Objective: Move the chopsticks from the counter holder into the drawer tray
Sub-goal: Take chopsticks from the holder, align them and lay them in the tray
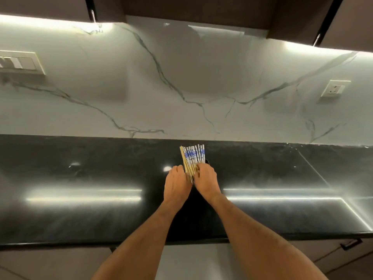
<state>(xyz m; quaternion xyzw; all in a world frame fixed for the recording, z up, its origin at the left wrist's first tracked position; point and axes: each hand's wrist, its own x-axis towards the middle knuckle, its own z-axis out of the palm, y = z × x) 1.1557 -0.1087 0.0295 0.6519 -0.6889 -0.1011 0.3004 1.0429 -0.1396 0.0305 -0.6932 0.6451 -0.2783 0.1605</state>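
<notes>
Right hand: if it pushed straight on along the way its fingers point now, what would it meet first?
The right hand points up-left into the bundle of chopsticks, which its fingers already seem to touch. Beyond them sits the left hand. Depth is hard to judge from this one view.

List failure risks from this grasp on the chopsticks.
1. The chopsticks fan out above both hands; a loose outer stick could slip free on lifting.
2. The dark holder is barely visible behind the right hand; it might tip or drag along.
3. The left hand crowds the bundle, so the grip looks uneven.
</notes>
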